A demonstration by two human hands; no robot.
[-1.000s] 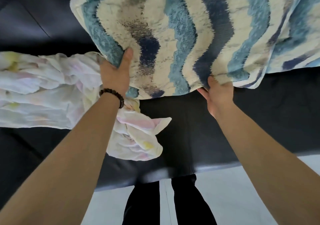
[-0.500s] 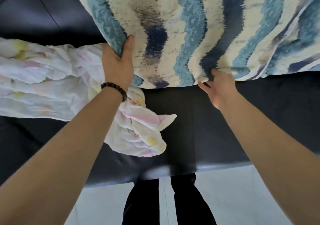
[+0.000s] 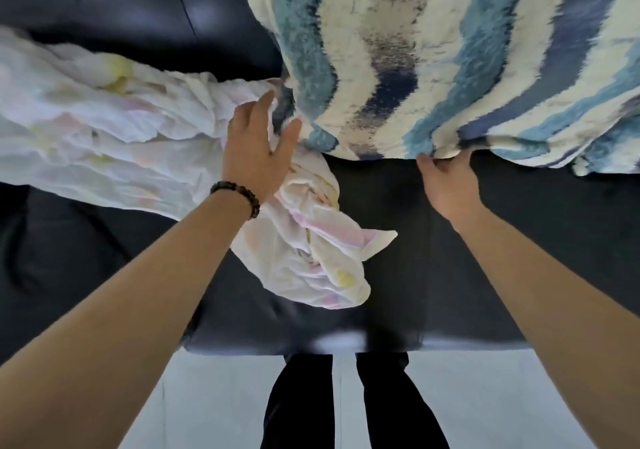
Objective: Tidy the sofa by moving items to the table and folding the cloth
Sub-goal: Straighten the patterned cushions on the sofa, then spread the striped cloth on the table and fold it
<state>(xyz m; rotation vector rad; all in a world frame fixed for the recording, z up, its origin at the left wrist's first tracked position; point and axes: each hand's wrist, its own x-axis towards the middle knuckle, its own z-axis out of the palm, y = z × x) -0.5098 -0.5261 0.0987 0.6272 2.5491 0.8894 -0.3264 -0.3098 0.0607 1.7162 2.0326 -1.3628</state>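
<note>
A home living room: a black leather sofa (image 3: 450,258) carries a patterned cushion (image 3: 433,61) and crumpled cloth (image 3: 104,137) above pale floor tiles (image 3: 207,407).

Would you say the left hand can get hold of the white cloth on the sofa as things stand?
Probably yes. The left hand is open and already lies over the white cloth, with nothing between them; the striped cushion sits just to its right, not over the cloth there.

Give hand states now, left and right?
Left hand: open, fingers spread over the white cloth.
Right hand: pinching the striped cushion lower edge.
</note>
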